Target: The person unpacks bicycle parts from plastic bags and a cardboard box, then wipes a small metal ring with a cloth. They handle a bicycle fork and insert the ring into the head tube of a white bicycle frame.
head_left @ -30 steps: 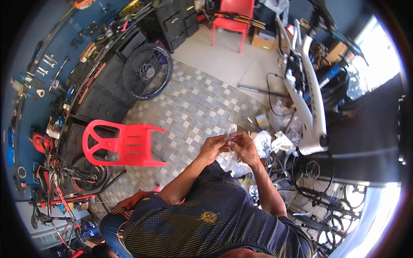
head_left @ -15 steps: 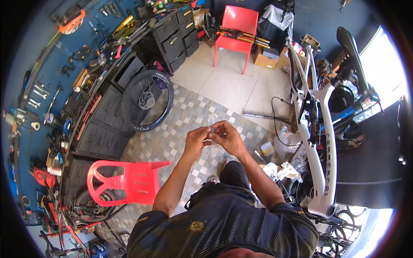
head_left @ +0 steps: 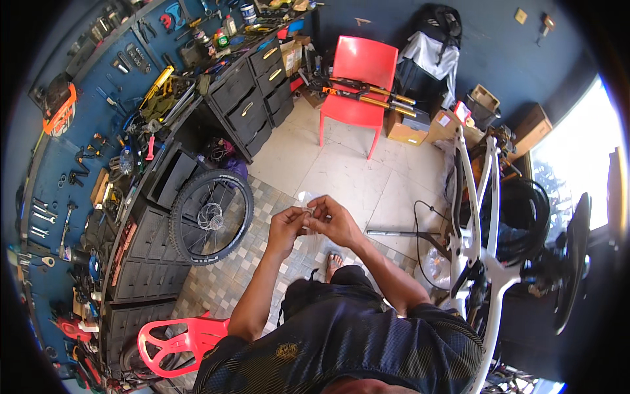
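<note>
My left hand point(head_left: 286, 227) and my right hand point(head_left: 334, 222) meet in front of my body, fingertips pinched together. Between them is a thin, clear plastic bag point(head_left: 306, 196); one end pokes out beyond the fingers and a faint part hangs below. Some small thing may be inside it or between the fingertips, but the fingers cover it. Both hands are held up over the tiled floor, touching nothing else.
A bike wheel point(head_left: 211, 217) leans by the dark drawers at left. One red chair point(head_left: 184, 343) stands near left; another red chair point(head_left: 354, 111) ahead bears a suspension fork point(head_left: 369, 92). A white bike frame point(head_left: 493, 289) stands close at right. A cluttered bench runs along the left wall.
The view has tilted up and turned, so more of the far wall and my foot show. My hands stay pinched together on the bag, with the fingers slightly shifted.
</note>
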The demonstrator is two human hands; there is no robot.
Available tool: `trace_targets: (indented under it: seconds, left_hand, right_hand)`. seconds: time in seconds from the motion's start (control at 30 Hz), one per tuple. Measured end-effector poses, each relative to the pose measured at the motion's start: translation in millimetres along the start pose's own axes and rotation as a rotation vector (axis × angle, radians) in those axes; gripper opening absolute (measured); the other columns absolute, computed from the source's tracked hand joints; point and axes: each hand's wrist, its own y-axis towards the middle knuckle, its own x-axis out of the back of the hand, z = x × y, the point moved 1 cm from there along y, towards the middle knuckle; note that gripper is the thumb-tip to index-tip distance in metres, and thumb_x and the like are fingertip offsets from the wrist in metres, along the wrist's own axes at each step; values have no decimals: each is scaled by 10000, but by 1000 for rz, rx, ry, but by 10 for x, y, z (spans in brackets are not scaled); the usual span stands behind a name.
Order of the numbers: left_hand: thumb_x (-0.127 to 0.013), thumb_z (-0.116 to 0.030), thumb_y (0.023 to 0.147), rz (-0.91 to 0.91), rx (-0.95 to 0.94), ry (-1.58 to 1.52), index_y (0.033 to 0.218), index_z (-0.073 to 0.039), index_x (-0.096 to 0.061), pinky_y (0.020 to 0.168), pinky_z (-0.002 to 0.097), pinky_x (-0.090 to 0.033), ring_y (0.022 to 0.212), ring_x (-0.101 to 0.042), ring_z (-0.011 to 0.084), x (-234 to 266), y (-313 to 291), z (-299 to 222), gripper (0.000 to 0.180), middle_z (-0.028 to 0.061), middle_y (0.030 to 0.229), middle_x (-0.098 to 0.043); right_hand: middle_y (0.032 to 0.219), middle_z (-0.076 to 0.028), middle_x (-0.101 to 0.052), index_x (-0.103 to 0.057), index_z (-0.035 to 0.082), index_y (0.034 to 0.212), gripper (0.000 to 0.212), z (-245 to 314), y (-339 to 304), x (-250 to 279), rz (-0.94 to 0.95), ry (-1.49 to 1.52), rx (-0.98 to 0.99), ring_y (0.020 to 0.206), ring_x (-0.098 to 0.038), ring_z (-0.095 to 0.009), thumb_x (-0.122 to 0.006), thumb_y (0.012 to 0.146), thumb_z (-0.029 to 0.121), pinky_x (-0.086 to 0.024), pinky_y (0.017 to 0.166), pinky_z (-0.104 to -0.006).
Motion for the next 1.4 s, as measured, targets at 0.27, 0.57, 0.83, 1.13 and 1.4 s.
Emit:
trace_targets:
  seconds: [0.27,0.57,0.83,1.13,1.4]
  left_hand:
    - [-713,-84,933,-68,-131,-106,891,-28,-661,654,225,-503,748,-619,77,261,1583,-546,87,23,843,-674]
    - [-711,-160,957,83,-39,-219,880,-57,-627,609,224,-469,693,-582,74,802,3332,-1173,154,10,811,-649]
    - [-702,-189,964,341,-22,-199,889,-74,-607,637,245,-479,707,-595,93,1049,4633,-1701,167,5,799,-634]
    - [-649,-182,993,234,-72,395,845,-34,-571,522,248,-446,599,-536,75,1084,5671,-2225,223,12,698,-587]
    - [-683,-109,864,-95,-250,819,747,1,-511,525,328,-410,557,-447,132,1367,6585,-2496,235,74,606,-507]
  right_hand:
    - [870,-48,-570,-517,31,1246,709,197,1753,350,122,-73,71,795,-584,-163,-896,750,366,-514,746,-325]
    - [819,-83,-663,-556,6,1175,481,88,3583,503,111,-74,58,782,-657,-178,-824,815,176,-530,711,-332]
    - [813,-47,-711,-629,0,932,174,96,4704,792,35,256,-122,780,-675,-114,-727,930,144,-533,690,-273]
    - [720,-159,-680,-592,19,889,213,-87,5852,1121,-186,-436,33,671,-691,-294,-683,926,209,-524,619,-403]
    - [807,-231,-659,-496,32,983,198,-329,7151,1820,-179,-645,47,754,-657,-448,-584,972,209,-511,659,-531]
